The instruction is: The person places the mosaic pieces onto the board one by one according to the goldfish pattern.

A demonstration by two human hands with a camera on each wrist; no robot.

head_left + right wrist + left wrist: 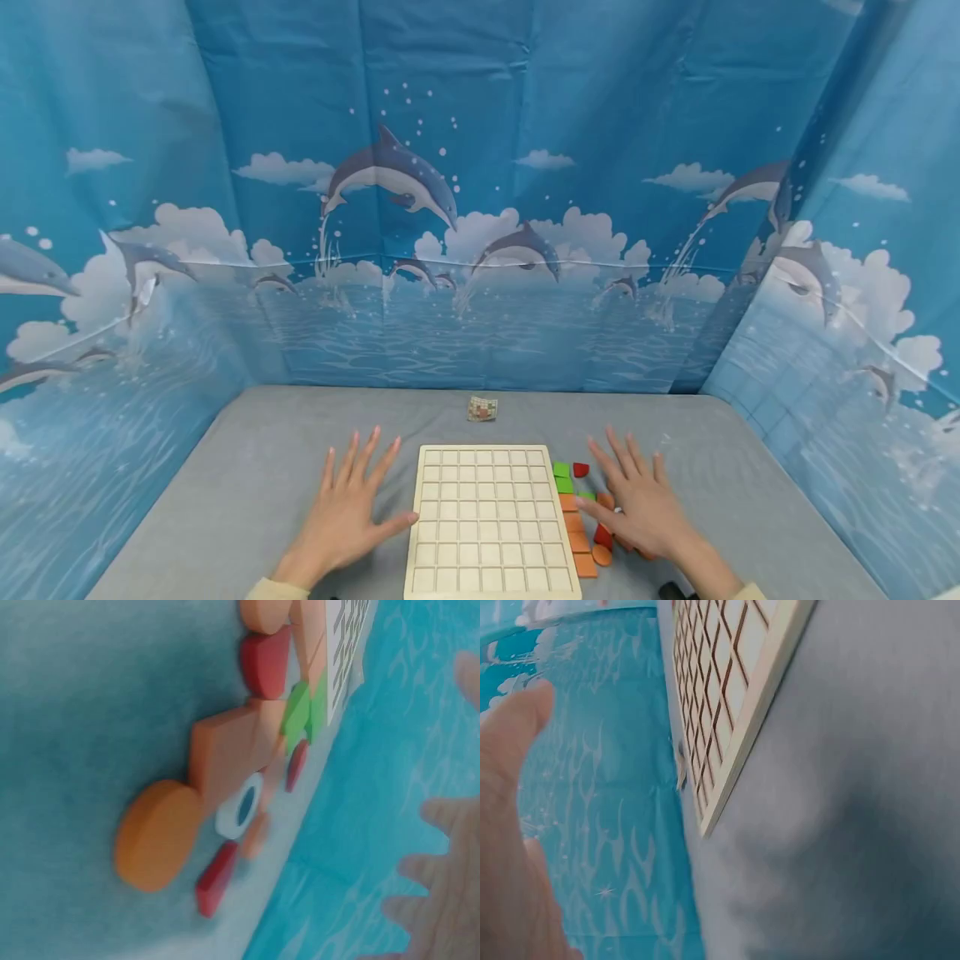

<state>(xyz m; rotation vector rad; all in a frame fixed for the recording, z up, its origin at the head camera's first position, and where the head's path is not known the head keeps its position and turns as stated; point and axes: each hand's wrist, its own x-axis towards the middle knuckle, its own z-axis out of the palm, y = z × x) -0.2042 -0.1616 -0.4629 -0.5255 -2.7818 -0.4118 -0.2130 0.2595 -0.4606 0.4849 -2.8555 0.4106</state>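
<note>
A pale wooden board (487, 521) with a grid of square recesses lies flat in the middle of the table. My left hand (348, 508) is spread at its left side, thumb tip close to the board's edge. On the other side my right hand (637, 504) is spread over a group of flat coloured pieces and partly hides them. Neither hand holds anything. Among the pieces are orange squares (583, 566), green squares (561, 469), a red piece (581, 470) with a rounded side and an orange disc (157, 836). The right wrist view also shows a white piece with a dark blue centre (244, 806).
Behind the board lies a small picture card (482, 408) with a coloured grid pattern. Grey cloth covers the table (262, 450). A blue curtain (480, 333) printed with dolphins surrounds the back and sides. Something black (672, 590) shows by the right wrist.
</note>
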